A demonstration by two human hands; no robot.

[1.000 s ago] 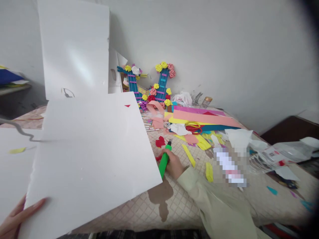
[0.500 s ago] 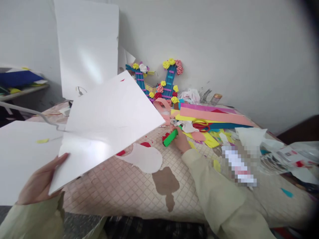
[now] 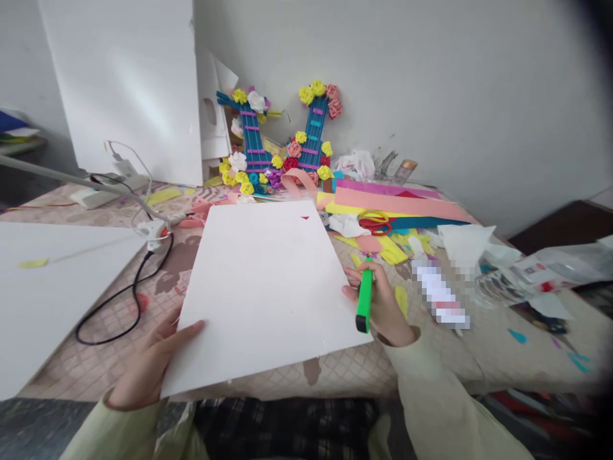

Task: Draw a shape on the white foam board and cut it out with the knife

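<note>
A white foam board (image 3: 263,287) lies in front of me, a little tilted over the patterned table cover, with a small red scrap near its far edge. My left hand (image 3: 160,354) grips the board's near left edge, thumb on top and the other fingers hidden beneath. At the board's right edge, my right hand (image 3: 385,306) holds a bright green highlighter (image 3: 364,297) with a black end. Some of the right fingers reach against the board's edge.
Blue paper shapes with paper roses (image 3: 311,137) lean at the wall. Paper strips (image 3: 397,204), red scissors (image 3: 376,222) and scraps lie at the right. A black cable (image 3: 136,300) loops at the left beside another white board (image 3: 62,287). A plastic bag (image 3: 550,271) lies far right.
The board came down from a raised, tilted position to nearly flat and now covers the pink cutout. My right hand drew back with the green highlighter to the board's right edge.
</note>
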